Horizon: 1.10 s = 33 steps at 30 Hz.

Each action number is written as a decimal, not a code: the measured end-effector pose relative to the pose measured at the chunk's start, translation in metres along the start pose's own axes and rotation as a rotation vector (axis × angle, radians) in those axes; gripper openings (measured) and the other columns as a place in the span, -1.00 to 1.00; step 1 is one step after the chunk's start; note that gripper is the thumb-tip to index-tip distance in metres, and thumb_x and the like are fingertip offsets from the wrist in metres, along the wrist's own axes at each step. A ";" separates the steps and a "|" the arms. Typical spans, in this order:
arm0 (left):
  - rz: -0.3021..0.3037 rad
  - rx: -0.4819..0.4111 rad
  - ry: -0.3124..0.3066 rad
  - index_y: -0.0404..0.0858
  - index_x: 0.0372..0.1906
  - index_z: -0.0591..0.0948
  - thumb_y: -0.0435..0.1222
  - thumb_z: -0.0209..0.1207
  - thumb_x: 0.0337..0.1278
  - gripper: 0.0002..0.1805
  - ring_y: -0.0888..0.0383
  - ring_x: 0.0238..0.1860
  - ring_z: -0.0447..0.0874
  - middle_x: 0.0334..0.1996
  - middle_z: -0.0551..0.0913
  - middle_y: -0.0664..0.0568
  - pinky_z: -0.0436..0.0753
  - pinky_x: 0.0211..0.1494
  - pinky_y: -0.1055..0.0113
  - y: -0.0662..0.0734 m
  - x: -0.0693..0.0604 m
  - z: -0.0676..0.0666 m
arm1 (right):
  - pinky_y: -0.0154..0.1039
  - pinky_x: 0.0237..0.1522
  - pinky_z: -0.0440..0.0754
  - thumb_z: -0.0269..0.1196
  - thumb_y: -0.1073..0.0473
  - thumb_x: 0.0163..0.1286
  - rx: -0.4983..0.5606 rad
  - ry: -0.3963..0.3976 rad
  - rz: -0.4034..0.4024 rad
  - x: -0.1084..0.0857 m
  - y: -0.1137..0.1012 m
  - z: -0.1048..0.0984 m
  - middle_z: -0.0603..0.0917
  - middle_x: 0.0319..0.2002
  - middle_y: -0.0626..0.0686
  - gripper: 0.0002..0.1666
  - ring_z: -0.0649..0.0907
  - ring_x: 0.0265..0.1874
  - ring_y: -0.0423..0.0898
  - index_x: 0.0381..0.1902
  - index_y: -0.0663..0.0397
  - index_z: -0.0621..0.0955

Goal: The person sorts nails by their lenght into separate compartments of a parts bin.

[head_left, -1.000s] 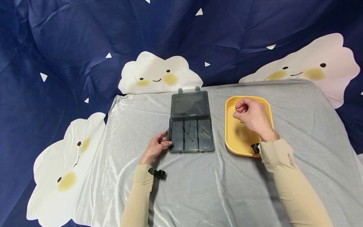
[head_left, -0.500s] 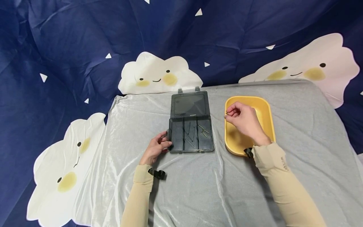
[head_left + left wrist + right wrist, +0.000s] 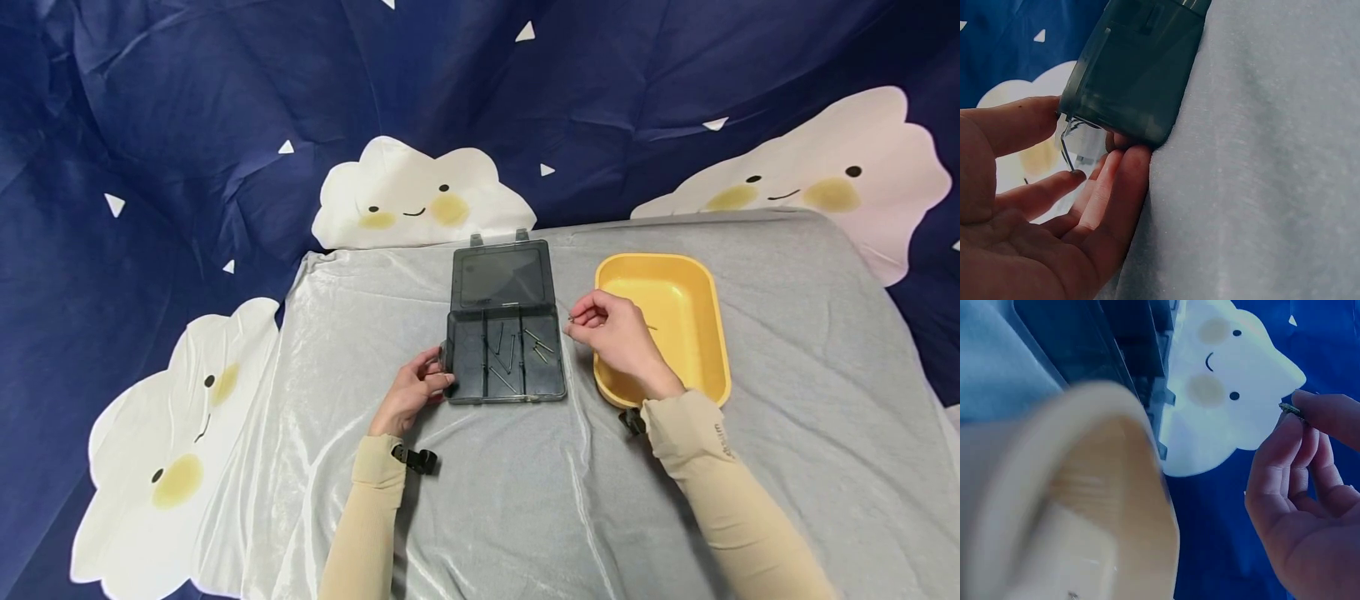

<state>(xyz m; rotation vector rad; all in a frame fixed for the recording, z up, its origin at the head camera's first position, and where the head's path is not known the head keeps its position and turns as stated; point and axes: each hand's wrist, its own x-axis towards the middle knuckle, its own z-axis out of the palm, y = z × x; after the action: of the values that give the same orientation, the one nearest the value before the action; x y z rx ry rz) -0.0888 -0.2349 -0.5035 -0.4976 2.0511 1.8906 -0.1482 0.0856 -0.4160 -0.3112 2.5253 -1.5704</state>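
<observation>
A dark see-through compartment box (image 3: 467, 358) lies with its lid (image 3: 502, 275) folded back. Several long thin screws (image 3: 512, 353) lie in its middle compartment, and short brass-coloured ones (image 3: 540, 354) in the right compartment. My left hand (image 3: 408, 392) grips the box's left side by the latch; in the left wrist view the thumb is at one edge and the fingertips at the opposite one. Between thumb and forefinger my right hand (image 3: 618, 337) pinches a small metal screw (image 3: 1291, 411), mostly covered by the fingers. It hovers between the box and the yellow tub (image 3: 722, 350).
One thin screw (image 3: 652, 327) shows on the tub's floor, partly behind my right hand. Grey cloth (image 3: 495, 500) covers the table. Behind it hangs a dark blue curtain (image 3: 585, 100) with white cloud shapes.
My right hand, holding the screw, has moved left from over the tub, past its left rim, toward the box. The left hand and the box have stayed put.
</observation>
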 end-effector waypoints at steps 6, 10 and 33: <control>-0.011 -0.005 -0.006 -0.19 0.46 0.21 -0.44 0.24 0.15 -0.22 0.26 -0.19 0.63 0.20 0.48 -0.23 0.61 -0.21 0.34 0.000 0.000 0.000 | -0.48 -0.37 0.55 0.36 0.30 0.19 0.024 -0.032 0.020 -0.002 0.003 0.012 0.66 -0.34 0.14 -0.79 0.59 -0.43 -0.20 -0.24 0.25 0.60; -0.022 -0.012 -0.026 -0.19 0.48 0.17 -0.44 0.23 0.16 -0.20 0.25 -0.16 0.62 0.24 0.45 -0.25 0.60 -0.18 0.32 0.001 0.000 -0.001 | -0.47 -0.37 0.54 0.36 0.30 0.18 0.030 -0.043 0.026 -0.002 0.005 0.018 0.67 -0.34 0.15 -0.79 0.60 -0.45 -0.20 -0.23 0.27 0.61; -0.036 -0.012 -0.031 -0.22 0.49 0.16 -0.46 0.21 0.16 -0.20 0.31 -0.21 0.63 0.26 0.43 -0.28 0.62 -0.14 0.27 0.008 -0.004 -0.001 | -0.30 -0.30 0.53 0.29 0.35 0.07 -0.168 -0.085 -0.047 -0.004 0.012 0.043 0.68 -0.47 0.05 -0.86 0.62 -0.46 -0.14 -0.34 0.25 0.64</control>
<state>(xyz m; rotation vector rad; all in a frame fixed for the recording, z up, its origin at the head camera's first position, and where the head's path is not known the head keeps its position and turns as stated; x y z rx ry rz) -0.0885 -0.2348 -0.4944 -0.5014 1.9984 1.8793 -0.1357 0.0546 -0.4460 -0.4506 2.6060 -1.3316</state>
